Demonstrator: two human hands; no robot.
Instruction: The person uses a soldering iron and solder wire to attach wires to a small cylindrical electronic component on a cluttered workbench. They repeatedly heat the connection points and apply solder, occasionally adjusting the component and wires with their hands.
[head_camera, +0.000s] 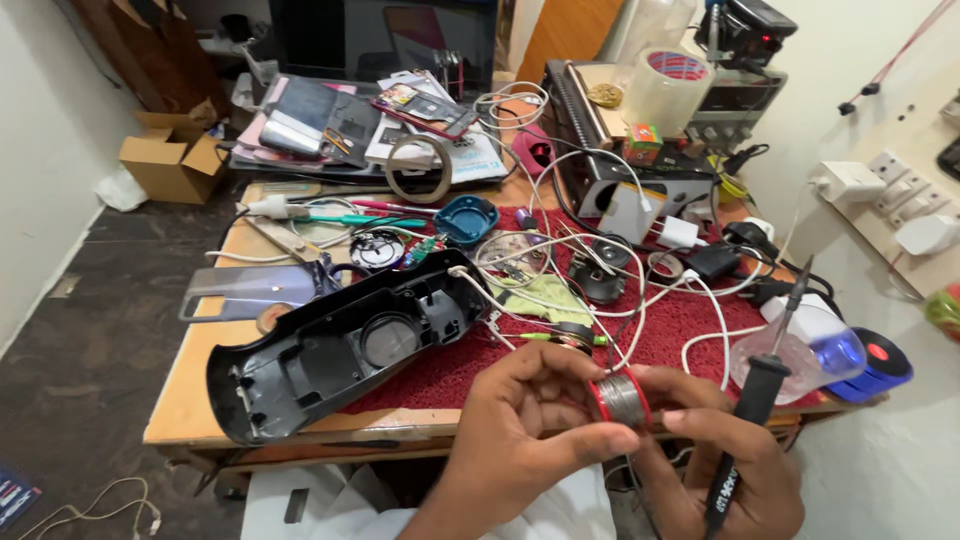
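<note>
Both hands meet at six o'clock of the view over the near table edge. The left hand (520, 425) pinches the small red-rimmed spool of grey solder wire (620, 398) between thumb and fingers, its axis pointing toward the camera. The right hand (725, 455), touching the spool at its three o'clock side, grips the black-handled soldering iron (755, 400), long axis slanting toward one o'clock. The black plastic casing shell (335, 345) lies at nine o'clock; a clear tape roll (668, 88) stands at twelve, an orange-and-green box (641, 143) beside it.
</note>
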